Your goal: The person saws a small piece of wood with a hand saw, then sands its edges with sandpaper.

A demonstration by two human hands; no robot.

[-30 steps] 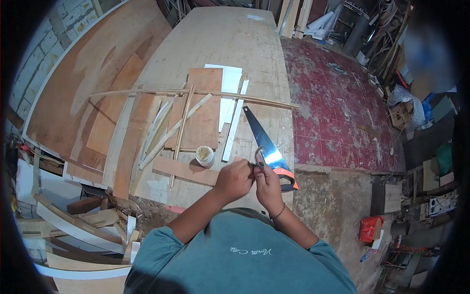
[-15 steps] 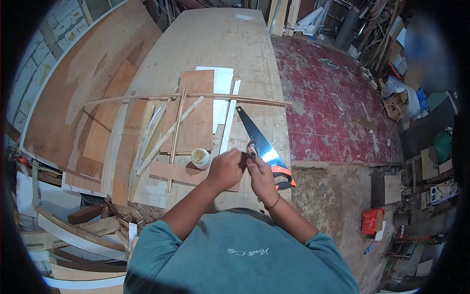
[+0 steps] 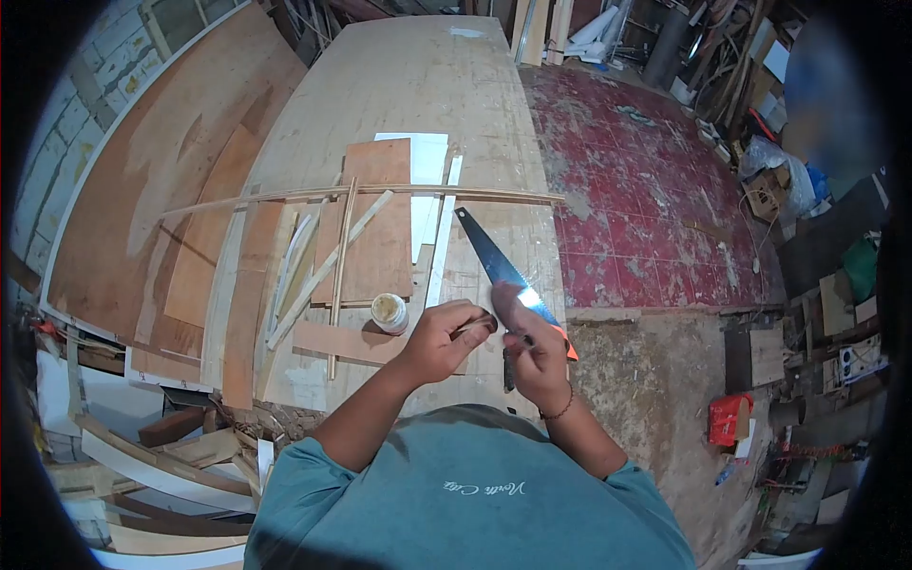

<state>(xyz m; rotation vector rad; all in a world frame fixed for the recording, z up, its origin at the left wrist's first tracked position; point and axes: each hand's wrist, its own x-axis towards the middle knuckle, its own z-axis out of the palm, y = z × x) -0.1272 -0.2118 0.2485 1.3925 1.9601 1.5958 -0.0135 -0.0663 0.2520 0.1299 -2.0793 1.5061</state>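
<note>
Right hand (image 3: 534,353) now lower, grip closed on dark tool. Left hand (image 3: 442,339) still pinches small stick (image 3: 475,324). Saw (image 3: 503,274) rests on bench (image 3: 418,85).

Teal short-sleeved T-shirt with small white script lettering, dark bead bracelet (image 3: 560,410)

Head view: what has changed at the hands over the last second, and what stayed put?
The right hand has opened out flatter and slid slightly down over the saw's orange handle. The left hand has shifted a little left, still pinching a thin wooden sliver at its fingertips. Whether the small tool seen earlier is still held, I cannot tell. Saw, white jar and wood strips stayed in place.
</note>
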